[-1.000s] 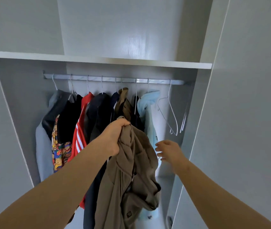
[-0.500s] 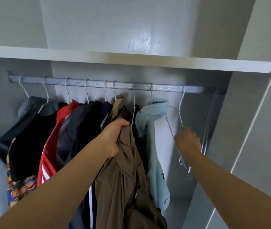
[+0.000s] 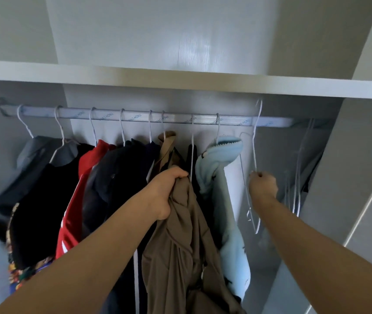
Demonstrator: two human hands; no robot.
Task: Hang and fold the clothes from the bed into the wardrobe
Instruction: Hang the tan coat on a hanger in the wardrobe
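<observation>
My left hand (image 3: 165,192) grips a bunched brown garment (image 3: 180,241) and holds it up in front of the hanging clothes. My right hand (image 3: 262,188) grips an empty white wire hanger (image 3: 254,155) by its lower neck. The hanger's hook stands lifted above the wardrobe rail (image 3: 135,117), close under the shelf. The rail runs across the wardrobe and carries several hung clothes: grey, black, red, navy, brown and a light blue fleece (image 3: 228,200).
A white shelf (image 3: 180,79) sits just above the rail. More empty wire hangers (image 3: 298,168) hang at the rail's right end by the wardrobe's side panel (image 3: 343,177). A gap lies between the light blue fleece and those hangers.
My right hand reached the empty hanger, closed on it and lifted its hook above the rail. The view moved closer to the wardrobe. My left hand kept holding the brown garment.
</observation>
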